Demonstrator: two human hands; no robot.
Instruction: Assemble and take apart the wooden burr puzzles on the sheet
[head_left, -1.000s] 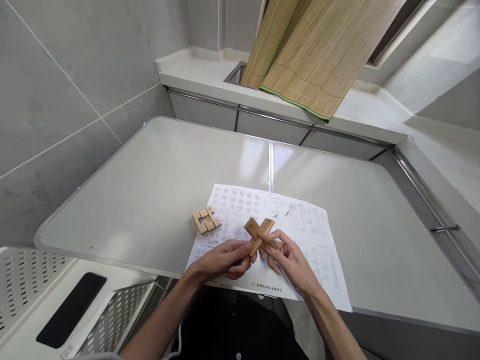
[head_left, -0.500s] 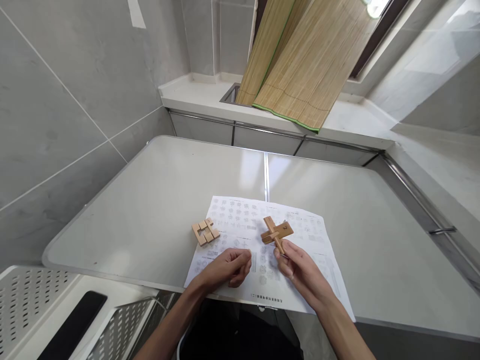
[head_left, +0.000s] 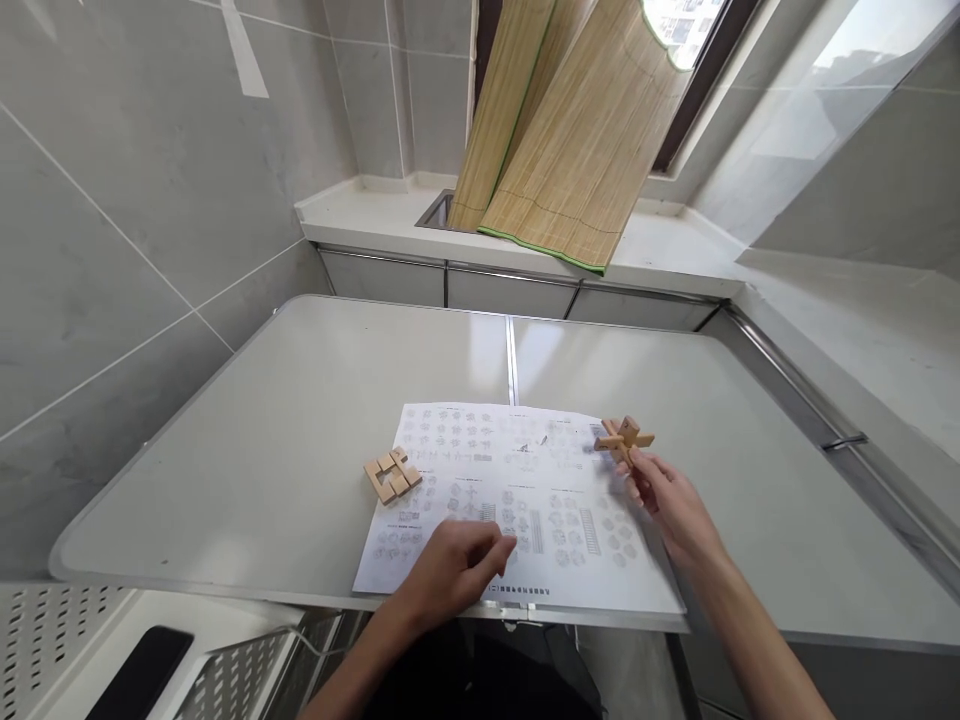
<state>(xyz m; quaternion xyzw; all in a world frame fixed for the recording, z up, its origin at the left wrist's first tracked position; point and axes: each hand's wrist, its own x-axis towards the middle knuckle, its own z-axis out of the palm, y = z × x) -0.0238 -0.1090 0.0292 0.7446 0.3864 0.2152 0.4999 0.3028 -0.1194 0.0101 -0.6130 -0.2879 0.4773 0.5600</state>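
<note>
A crossed wooden puzzle (head_left: 628, 434) is pinched between the thumb and fingers of my right hand (head_left: 664, 495), over the right edge of a printed sheet (head_left: 525, 590). My left hand (head_left: 459, 568) rests near the sheet's lower edge, its fingers curled and the index finger bent forward; nothing shows in it. Several flat wooden blocks (head_left: 384, 490) form a small ring with a gap in its middle, lying partly on the sheet's left edge. Rows of small diagrams cover the paper.
The sheet lies on a white folding table (head_left: 300, 400) with a metal seam. Behind it are a white counter (head_left: 360, 222) and a hanging bamboo mat (head_left: 562, 150). At the lower left, a black phone (head_left: 142, 675) lies on a white surface beside a cable.
My right hand has moved right with the wooden puzzle, which is now turned differently. My left hand has shifted down slightly relative to the sheet. The view has shifted too.
</note>
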